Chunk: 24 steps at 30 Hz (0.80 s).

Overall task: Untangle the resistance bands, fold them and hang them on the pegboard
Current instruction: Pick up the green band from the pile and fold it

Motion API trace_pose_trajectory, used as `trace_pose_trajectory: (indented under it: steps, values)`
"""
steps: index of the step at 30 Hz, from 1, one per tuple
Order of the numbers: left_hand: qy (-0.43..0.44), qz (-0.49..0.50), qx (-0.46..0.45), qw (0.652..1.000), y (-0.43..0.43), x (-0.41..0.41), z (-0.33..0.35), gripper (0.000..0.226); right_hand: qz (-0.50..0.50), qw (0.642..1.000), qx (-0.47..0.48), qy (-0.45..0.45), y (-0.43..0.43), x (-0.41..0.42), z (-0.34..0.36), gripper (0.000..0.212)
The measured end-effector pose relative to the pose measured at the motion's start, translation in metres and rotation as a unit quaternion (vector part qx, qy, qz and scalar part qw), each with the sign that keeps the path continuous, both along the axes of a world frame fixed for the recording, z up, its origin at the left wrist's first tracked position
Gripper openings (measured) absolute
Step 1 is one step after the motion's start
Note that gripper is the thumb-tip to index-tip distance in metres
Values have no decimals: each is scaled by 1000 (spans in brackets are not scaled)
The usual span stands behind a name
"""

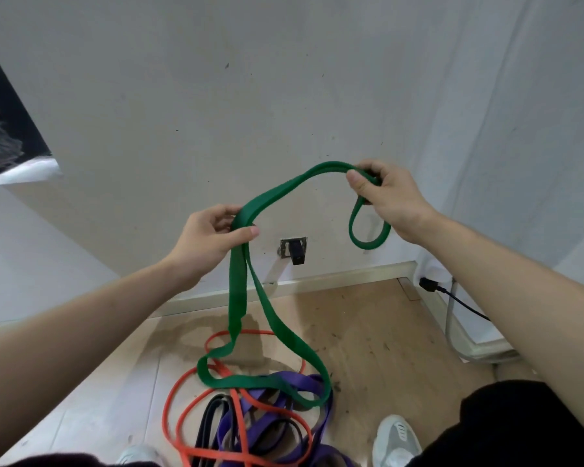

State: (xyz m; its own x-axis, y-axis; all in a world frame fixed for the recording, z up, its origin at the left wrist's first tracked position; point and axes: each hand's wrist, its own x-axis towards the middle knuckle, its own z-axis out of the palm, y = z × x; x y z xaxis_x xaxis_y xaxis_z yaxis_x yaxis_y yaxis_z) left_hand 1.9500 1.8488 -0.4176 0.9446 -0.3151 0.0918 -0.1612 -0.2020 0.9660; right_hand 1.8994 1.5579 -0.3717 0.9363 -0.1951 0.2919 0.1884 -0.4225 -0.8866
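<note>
Early stage: left hand (213, 235) and right hand (383, 193) both grip the flat green resistance band (273, 193), its low loop on the tangled orange, purple and black bands (250, 423) on the floor; nothing folded or hung.

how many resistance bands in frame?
4: green band held by left hand and right hand; orange band, purple band, black band tangled on the floor. More may be hidden.

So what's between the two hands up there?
Only a span of the green band, arching from the left hand to the right hand, each gripping it. The head view shows it.
</note>
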Motion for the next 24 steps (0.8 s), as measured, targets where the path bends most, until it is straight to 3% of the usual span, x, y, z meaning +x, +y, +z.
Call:
trace_pose_trajectory:
  steps: [3,6,11,14,19,24]
  values:
    - [-15,19,-38,999,2,2,9,28,63,987,-106,104,-8,-3,-9,22]
    - [-29,19,-72,997,0,-1,21,25,123,946,-207,218,-5,-6,-21,34]
    - [-55,-12,-83,995,-9,-9,32,23,157,910,-252,288,21,-3,-43,36]
    - [-62,-35,-77,994,-12,-12,34,22,187,912,-225,288,33,-1,-46,38]
    - [-55,-61,-43,996,-14,-14,30,25,200,955,-65,210,53,0,-34,80]
    - [-56,-96,-7,994,-12,-15,26,29,216,969,-53,108,77,-1,-24,41]
